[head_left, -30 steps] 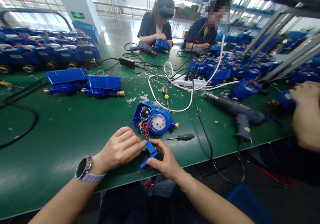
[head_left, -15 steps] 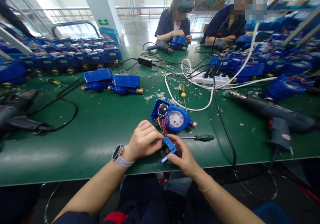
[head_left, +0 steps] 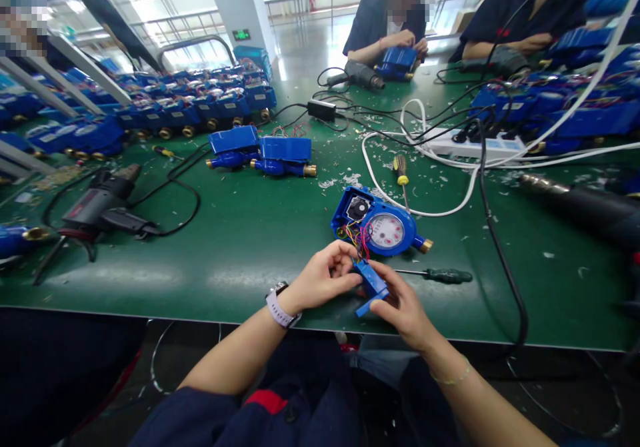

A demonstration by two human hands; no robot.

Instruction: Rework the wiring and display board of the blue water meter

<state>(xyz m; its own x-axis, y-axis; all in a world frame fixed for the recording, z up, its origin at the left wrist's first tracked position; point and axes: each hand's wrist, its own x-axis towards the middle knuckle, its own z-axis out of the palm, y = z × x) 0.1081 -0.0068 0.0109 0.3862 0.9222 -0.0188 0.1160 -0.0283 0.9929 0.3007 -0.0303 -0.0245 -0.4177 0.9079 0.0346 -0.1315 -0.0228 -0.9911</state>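
Note:
An opened blue water meter (head_left: pixel 380 226) with a white dial and a brass end lies on the green table (head_left: pixel 240 234). Coloured wires run from it to a small blue cover piece (head_left: pixel 371 286). My left hand (head_left: pixel 325 275) and my right hand (head_left: pixel 403 307) both pinch this cover piece at the table's near edge, just in front of the meter. A watch sits on my left wrist. A dark-handled screwdriver (head_left: pixel 440 275) lies right of my hands.
A yellow-handled screwdriver (head_left: pixel 401 169) and white cables lie behind the meter. Two closed blue meters (head_left: pixel 265 150) sit to the left, rows of meters (head_left: pixel 150 110) beyond. Heat guns lie at left (head_left: pixel 100 207) and right (head_left: pixel 580 200). Two seated people work opposite.
The view has swung left, so hands and meter sit further right in the picture. Both hands keep their hold on the blue cover piece. A heat gun at left has come into view.

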